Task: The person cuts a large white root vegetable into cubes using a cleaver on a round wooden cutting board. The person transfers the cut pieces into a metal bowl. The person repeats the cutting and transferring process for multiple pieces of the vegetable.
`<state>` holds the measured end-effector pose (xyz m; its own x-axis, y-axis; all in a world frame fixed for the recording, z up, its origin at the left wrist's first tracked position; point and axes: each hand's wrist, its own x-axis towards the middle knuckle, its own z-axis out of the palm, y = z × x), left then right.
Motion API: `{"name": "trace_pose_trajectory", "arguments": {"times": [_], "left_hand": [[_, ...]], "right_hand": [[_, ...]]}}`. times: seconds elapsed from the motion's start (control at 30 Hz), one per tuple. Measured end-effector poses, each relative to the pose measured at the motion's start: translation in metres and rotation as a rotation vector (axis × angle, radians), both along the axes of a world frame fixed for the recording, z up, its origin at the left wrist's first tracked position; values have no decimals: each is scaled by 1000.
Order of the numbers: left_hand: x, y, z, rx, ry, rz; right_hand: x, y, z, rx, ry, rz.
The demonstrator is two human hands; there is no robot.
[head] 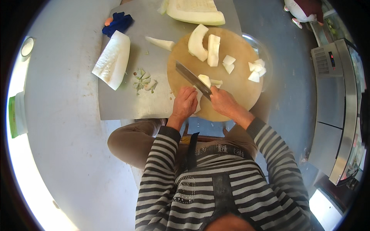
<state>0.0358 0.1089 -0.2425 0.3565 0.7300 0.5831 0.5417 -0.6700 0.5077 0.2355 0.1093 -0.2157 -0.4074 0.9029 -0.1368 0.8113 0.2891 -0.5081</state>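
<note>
My right hand (pixel 224 101) grips the handle of a kitchen knife (pixel 190 75), its broad blade angled to the upper left over the round wooden chopping board (pixel 240 95). Just left of the blade, my left hand (pixel 185 101) has its fingers curled on a pale winter melon piece (pixel 197 104) near the board's front edge. Past the blade lie a cut melon chunk (pixel 204 79) and a thin slice (pixel 216 83). A curved melon slice (pixel 197 43) and a straight melon strip (pixel 213 50) rest farther back. Small white cubes (pixel 255 69) are grouped at the right.
A large melon section (pixel 196 13) and a melon slab (pixel 114 62) lie on the metal table (pixel 130 106), with green peelings (pixel 142 80) and a blue cloth (pixel 119 23). A clear bowl (pixel 267 62) sits behind the board's right edge. Another person (pixel 305 11) stands near the refrigerated counter (pixel 329 101).
</note>
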Motion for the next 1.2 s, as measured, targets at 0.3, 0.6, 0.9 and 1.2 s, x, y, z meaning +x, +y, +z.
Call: {"name": "trace_pose_trajectory", "arguments": {"times": [0.3,0.6,0.9,1.2], "left_hand": [[-24,-20,36,-302,387,-155],[-26,-19,21,-264,388,-129],[-29,-21,20,-272,366,-110],[-28,-25,20,-219,389,-65]], "right_hand": [[14,-15,47,36,19,63],[-8,-6,9,-69,-78,47],[12,-18,28,83,69,100],[-13,-15,9,-23,-55,70]]}}
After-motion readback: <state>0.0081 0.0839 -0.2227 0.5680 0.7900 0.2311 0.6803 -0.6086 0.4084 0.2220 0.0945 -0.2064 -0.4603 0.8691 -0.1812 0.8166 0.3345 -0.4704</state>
